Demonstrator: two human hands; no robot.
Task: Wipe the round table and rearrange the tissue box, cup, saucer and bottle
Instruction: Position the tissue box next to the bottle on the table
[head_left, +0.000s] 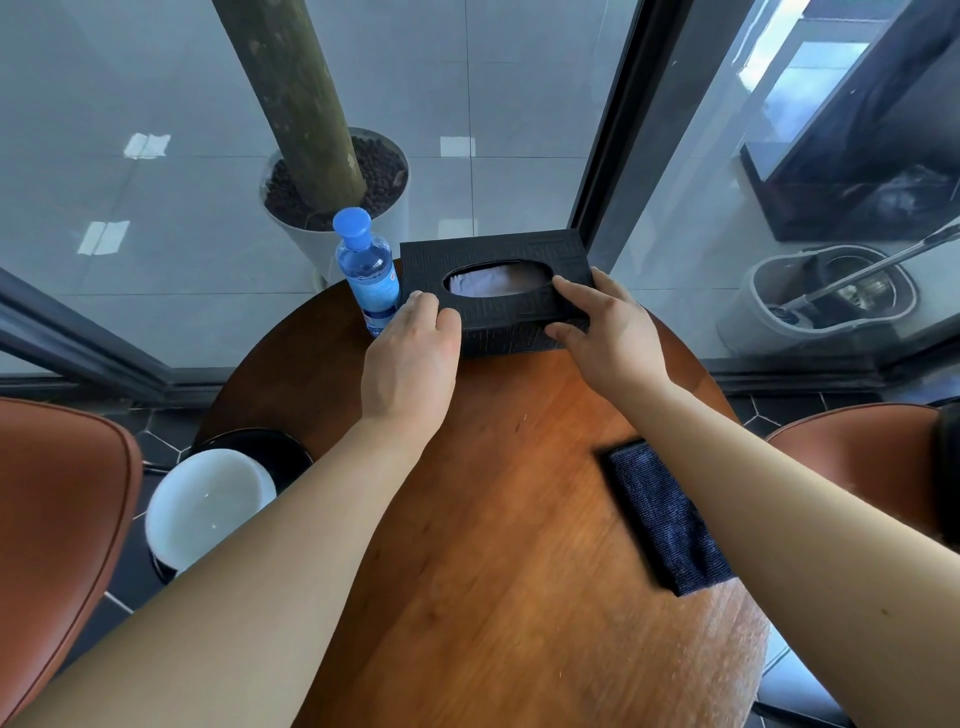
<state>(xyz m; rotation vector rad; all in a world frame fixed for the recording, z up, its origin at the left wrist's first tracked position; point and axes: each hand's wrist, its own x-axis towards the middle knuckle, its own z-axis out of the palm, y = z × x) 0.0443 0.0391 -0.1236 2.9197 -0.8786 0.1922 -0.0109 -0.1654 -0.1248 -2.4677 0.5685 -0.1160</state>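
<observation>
A black tissue box sits at the far edge of the round wooden table. My left hand grips its near left corner and my right hand holds its near right end, fingers over the top. A blue-capped water bottle stands upright just left of the box, partly behind my left hand. At the table's left edge a white cup rests on a dark saucer, partly hidden by my left forearm. A folded dark blue cloth lies on the right of the table.
Brown leather chairs stand at the left and right. Beyond the table are glass walls, a white planter with a trunk, and a mop bucket outside on the right.
</observation>
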